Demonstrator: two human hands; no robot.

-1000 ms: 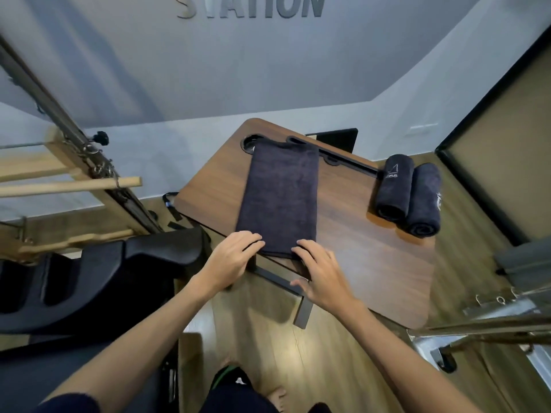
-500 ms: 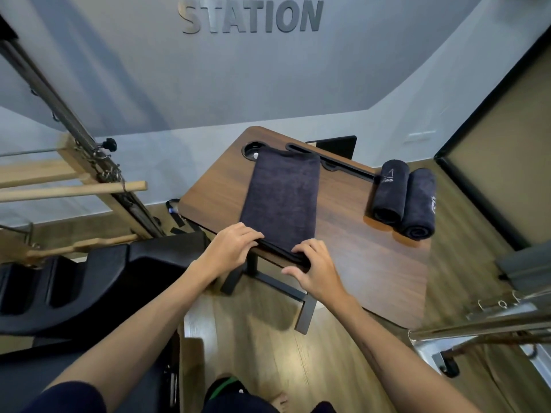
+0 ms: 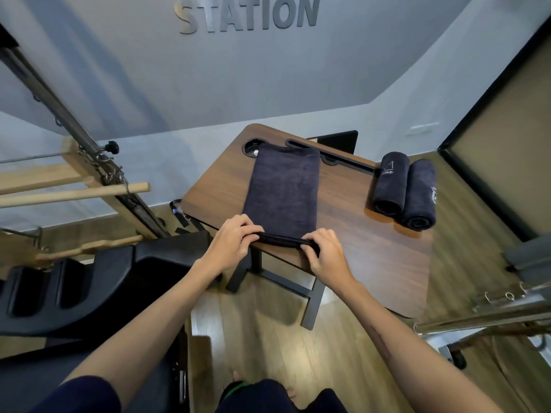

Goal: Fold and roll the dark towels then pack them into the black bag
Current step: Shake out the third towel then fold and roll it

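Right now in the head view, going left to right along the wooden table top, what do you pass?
Left hand gripping the towel's near edge → folded dark towel lying flat → right hand gripping the same edge → rolled towel with white logo → second rolled towel touching it.

Soft, even indoor light from above; the wall shows broad diffuse shadows. The counter carries a mild sheen and casts a soft shadow on the floor. Wide-angle distortion bends lines at the edges; peripheral detail is slightly blurred.
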